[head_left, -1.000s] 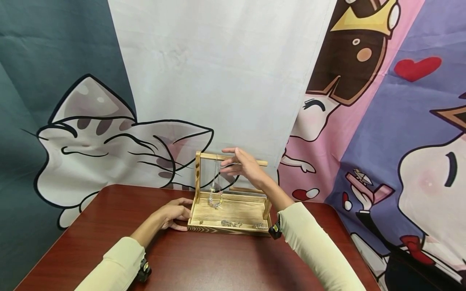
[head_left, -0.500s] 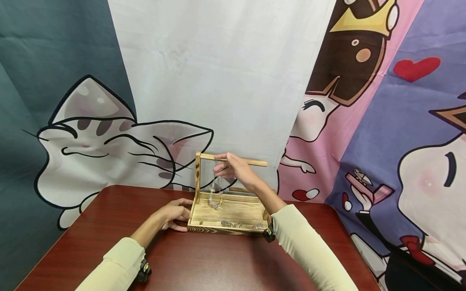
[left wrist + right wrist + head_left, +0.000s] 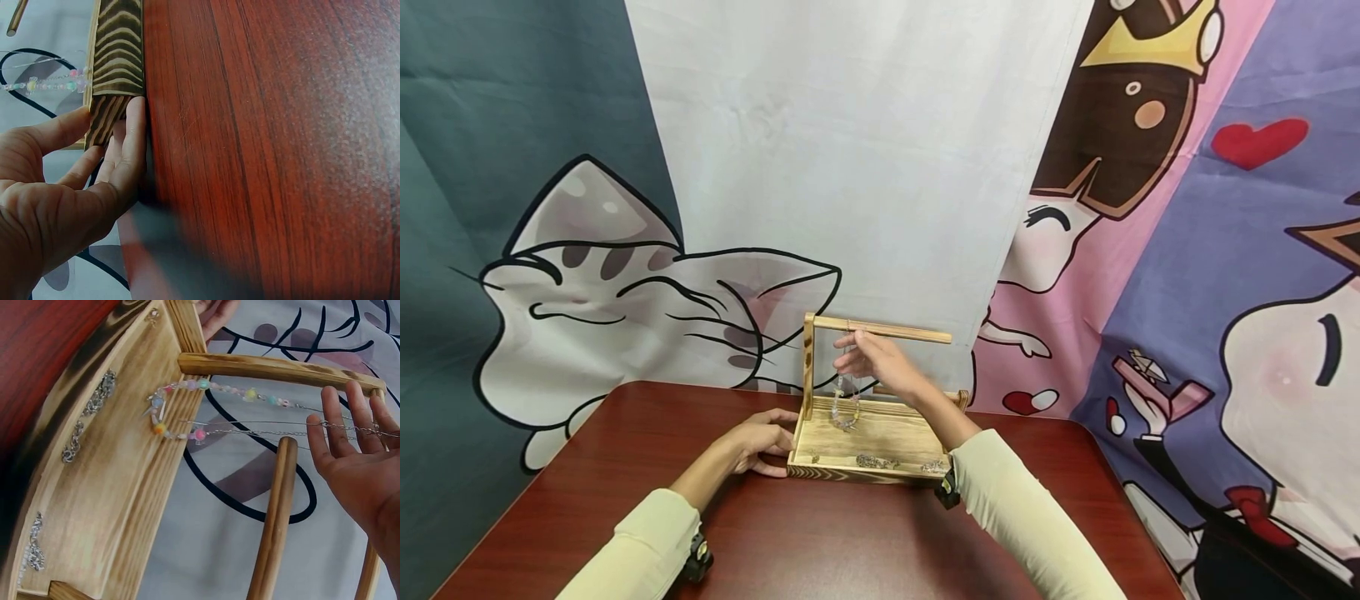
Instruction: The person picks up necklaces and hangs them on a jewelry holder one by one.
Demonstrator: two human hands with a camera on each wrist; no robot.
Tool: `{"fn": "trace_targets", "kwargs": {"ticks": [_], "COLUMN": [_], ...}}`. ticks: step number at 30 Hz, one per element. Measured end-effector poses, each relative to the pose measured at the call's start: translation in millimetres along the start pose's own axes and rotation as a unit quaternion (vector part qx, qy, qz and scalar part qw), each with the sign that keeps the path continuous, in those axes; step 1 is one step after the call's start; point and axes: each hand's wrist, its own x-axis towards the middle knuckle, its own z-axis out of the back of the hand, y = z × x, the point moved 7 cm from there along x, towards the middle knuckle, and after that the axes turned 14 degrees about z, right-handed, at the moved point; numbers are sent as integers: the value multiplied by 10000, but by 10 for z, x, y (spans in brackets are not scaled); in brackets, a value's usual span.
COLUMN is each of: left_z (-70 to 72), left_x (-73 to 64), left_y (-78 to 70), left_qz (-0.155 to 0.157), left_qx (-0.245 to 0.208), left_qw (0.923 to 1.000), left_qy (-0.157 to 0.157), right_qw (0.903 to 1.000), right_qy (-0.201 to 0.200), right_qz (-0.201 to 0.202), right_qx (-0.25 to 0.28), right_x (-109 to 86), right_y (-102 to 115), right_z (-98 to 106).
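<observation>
Head view, starting at the left: I see the left hand (image 3: 760,444) with thumb and fingers bracketing the end of the wooden stand (image 3: 117,50), which sits on the dark red surface (image 3: 752,533). Only the corner looks caught, so if those fingertips slipped during a tug, I'd expect the stand to skid or tip.

Next comes the left post (image 3: 808,367), bearing the upper rod (image 3: 902,332). The beaded necklace (image 3: 204,384) hangs from that rod near the post, its beads dangling over the tray floor. A snagged strand could pull the stand over, or strain the thin chain.

Right of it, the right hand (image 3: 880,360) is loosely spread, well apart from its partner, with strands crossing its fingers; I can't tell how firmly they touch. Fingers this slack could let the strands slide off or twist together.

Further right, the rod's end is unsupported, so a necklace dragged that way could drop. Below, silver chains (image 3: 100,394) lie along the front lip, and the wristband (image 3: 949,490) is close to that corner; a low sweep of the forearm might knock it.
</observation>
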Motion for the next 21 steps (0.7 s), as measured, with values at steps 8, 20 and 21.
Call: {"fn": "trace_targets", "kwargs": {"ticks": [8,20,21], "left_z": [0,2,1], "left_x": [-6,13,10], "left_y": [2,3,1], "left_qz": [0,10,17], "left_qx": [-26,3,1], "left_qw": [10000,9999,9999], "left_qy": [26,147,139], "right_qw": [9949,9669,9645], "right_qy": [-45,116,117], "right_qz": [-220,-203,-197], "right_qx": [-981,-2540,-2631], "right_x": [-116,-196,-201], "right_y": [-97,-154,-158], "right_z": [25,102,109]}}
